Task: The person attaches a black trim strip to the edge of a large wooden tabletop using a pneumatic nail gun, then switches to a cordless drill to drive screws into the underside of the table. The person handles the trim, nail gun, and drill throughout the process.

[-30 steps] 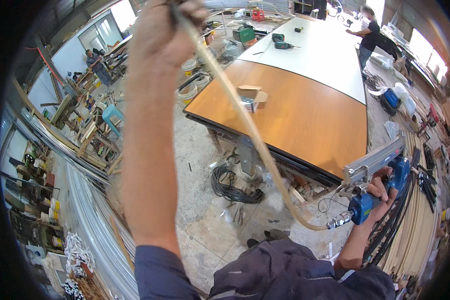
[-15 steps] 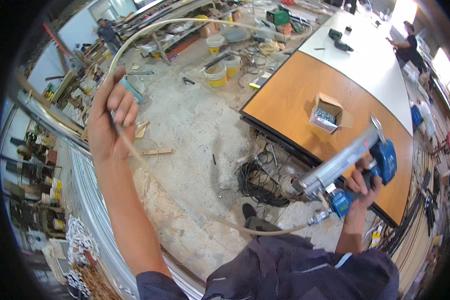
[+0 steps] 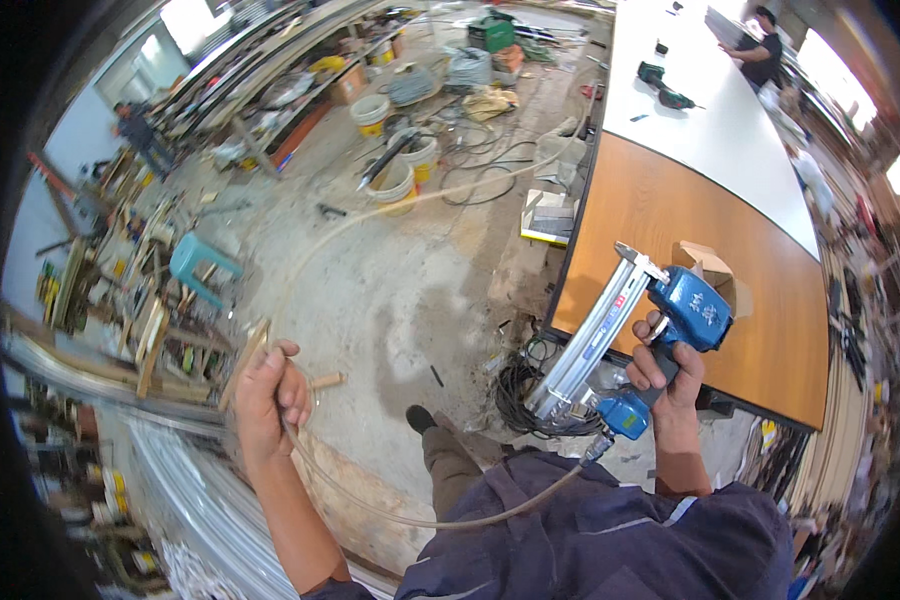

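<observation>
Nail gun [image 3: 595,330], right of centre in the frame, sits in the right hand [image 3: 677,395], fingers wrapped round its grip; at lower left, the left hand [image 3: 268,400] curls around the air hose [image 3: 450,525] — a hard tug could snag it on a bucket [image 3: 396,188], upper centre.

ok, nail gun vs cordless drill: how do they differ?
The nail gun is in the right hand; the cordless drill lies on the white tabletop. The nail gun is blue with a silver magazine; the drill is dark green. A hose joins the nail gun; none shows on the drill. Both are handheld power tools.
</observation>
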Available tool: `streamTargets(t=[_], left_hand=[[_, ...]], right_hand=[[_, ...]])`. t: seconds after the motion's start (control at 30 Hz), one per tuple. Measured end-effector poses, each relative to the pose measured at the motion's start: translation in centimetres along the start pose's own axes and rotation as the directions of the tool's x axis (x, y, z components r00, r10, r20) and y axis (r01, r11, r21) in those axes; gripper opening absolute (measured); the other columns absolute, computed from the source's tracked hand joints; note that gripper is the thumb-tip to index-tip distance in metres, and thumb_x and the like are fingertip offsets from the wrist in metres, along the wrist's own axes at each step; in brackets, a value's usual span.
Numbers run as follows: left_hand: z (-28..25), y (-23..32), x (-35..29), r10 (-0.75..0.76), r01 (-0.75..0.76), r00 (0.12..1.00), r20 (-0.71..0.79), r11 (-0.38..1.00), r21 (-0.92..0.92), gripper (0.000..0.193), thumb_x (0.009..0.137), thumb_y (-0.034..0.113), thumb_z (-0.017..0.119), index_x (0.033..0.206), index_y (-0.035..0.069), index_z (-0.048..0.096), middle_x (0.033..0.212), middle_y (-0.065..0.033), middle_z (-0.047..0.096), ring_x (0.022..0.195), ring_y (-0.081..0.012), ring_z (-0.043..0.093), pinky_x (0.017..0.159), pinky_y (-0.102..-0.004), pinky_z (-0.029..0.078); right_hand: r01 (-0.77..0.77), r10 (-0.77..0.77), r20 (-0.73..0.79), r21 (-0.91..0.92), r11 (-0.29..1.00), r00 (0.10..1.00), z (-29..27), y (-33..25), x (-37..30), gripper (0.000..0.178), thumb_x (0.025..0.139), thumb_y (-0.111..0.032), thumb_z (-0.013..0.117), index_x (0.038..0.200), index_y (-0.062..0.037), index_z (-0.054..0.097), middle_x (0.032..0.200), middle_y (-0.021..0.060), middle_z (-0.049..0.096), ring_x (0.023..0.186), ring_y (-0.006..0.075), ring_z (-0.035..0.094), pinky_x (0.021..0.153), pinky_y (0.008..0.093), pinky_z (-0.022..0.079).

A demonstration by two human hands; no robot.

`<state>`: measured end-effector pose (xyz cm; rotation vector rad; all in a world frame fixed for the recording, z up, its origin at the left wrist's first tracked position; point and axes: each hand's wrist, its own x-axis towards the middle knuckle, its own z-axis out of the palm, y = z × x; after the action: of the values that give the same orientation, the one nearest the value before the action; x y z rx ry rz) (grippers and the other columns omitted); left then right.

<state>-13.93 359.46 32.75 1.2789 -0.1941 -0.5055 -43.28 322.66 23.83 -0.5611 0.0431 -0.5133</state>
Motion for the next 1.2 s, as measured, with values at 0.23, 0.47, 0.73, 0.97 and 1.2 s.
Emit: streamTargets(t=[0.23,0.47,0.73,0.97,1.2], left_hand=[[-5.3,0.7,22.6,-0.168,0.176,0.983,0.077,0.978,-0.112,0.019,0.101,0.024,0.055,0.102,0.005,0.057,0.061,0.0047,0.042,0.046,-0.0065,0.038,0.042,-0.0212,0.033],[-15.0,16.2,23.3,0.308,0.369,0.853,0.422,0.216,-0.904,0.009,0.098,0.018,0.055,0.092,0.012,0.056,0.080,0.0018,0.053,0.064,-0.0091,0.049,0.054,-0.0221,0.042],[-17.1,-22.7,32.5,-0.531,0.487,0.840,-0.110,0.828,-0.279,0.025,0.099,0.027,0.057,0.091,0.003,0.058,0.063,-0.0019,0.049,0.050,-0.0145,0.046,0.046,-0.0310,0.041],[-15.4,-22.2,42.8,-0.704,0.705,0.706,0.081,0.709,0.020,0.032,0.097,0.021,0.057,0.117,-0.003,0.059,0.066,-0.0029,0.050,0.055,-0.0164,0.052,0.051,-0.0336,0.045],[-7.6,-22.8,53.3,-0.828,0.832,0.530,0.185,0.550,0.078,0.029,0.096,0.019,0.059,0.116,-0.002,0.061,0.071,-0.0025,0.052,0.060,-0.0161,0.051,0.058,-0.0322,0.044]], right_hand=[[0.194,-0.209,-0.111,-0.131,0.972,0.972,6.1,8.5,7.3,0.051,0.085,-0.024,0.069,0.128,-0.0040,0.051,0.123,0.0159,0.062,0.060,0.0134,0.055,0.061,0.0324,0.046],[0.341,-0.339,-0.068,0.027,0.940,0.938,12.2,12.2,13.6,0.052,0.087,-0.026,0.069,0.129,-0.0022,0.051,0.127,0.0161,0.058,0.059,0.0116,0.053,0.059,0.0313,0.046],[0.139,-0.162,-0.262,-0.105,0.985,0.951,7.7,17.5,23.9,0.048,0.085,-0.025,0.071,0.124,-0.0021,0.055,0.122,0.0136,0.063,0.058,0.0105,0.050,0.056,0.0286,0.043],[0.072,-0.066,-0.439,-0.003,0.997,0.896,-0.2,20.0,36.7,0.044,0.087,-0.024,0.063,0.125,-0.0016,0.055,0.116,0.0159,0.066,0.064,0.0151,0.053,0.065,0.0345,0.047],[0.016,0.005,-0.545,0.034,0.999,0.838,-5.0,17.9,48.2,0.041,0.089,-0.024,0.062,0.123,-0.0011,0.057,0.111,0.0138,0.066,0.064,0.0134,0.050,0.063,0.0325,0.046]])
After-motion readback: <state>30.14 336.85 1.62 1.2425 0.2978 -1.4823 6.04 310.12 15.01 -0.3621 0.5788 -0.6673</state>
